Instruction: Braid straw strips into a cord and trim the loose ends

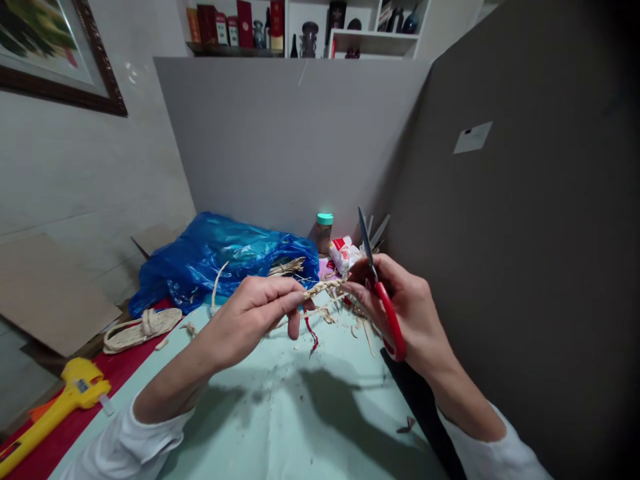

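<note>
A short pale straw braid (324,287) is stretched between my two hands above the table. My left hand (267,307) pinches its left end between thumb and fingers. At its other end are the closed fingertips of my right hand (405,300), which also carries scissors (390,320) with red handles, their dark blades pointing up and away. Whether the fingertips grip the braid's very end is partly hidden. Below the braid, a red cord (312,333) hangs or lies near my left fingers; I cannot tell which. Loose straw scraps (367,332) lie beneath my right hand.
A blue plastic bag (220,250) with straw inside sits at the back left. Nearby are a woven straw sole (145,329) and a yellow glue gun (70,397). A green-lidded jar (324,230) stands behind. Grey panels (295,133) enclose the back and right.
</note>
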Motion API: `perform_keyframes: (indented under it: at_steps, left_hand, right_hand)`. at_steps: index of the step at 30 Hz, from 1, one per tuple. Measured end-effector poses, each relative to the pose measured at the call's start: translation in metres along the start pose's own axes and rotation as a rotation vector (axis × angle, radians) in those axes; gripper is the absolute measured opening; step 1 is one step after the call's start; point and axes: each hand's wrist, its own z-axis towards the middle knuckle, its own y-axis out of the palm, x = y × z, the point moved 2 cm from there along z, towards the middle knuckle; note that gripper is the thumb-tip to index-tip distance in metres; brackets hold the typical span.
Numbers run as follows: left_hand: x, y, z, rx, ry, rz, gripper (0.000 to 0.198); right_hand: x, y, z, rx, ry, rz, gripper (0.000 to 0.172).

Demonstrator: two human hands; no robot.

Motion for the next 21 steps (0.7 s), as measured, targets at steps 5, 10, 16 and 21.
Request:
perform_keyframes:
  at_steps: [5, 10, 16, 21]
  left_hand:
    - [-0.001, 0.007, -0.001, -0.180, -0.080, -0.276, 0.035]
    - [0.003, 0.013, -0.006, -0.295, -0.124, -0.412, 0.039]
    - [0.003, 0.013, -0.003, -0.110, -0.037, -0.303, 0.023]
    - [0.000, 0.011, 0.000, 0.062, 0.002, -0.188, 0.024]
  right_hand:
    - [0.006, -0.009, 0.003, -0.054, -0.075, -0.011, 0.016]
    - [0.001, -0.012, 0.003, -0.055, -0.090, -0.016, 0.016]
    - [-0.004, -0.008, 0.000, -0.035, -0.104, -0.045, 0.012]
    - [-0.011, -0.006, -0.001, -0.023, -0.161, -0.071, 0.010]
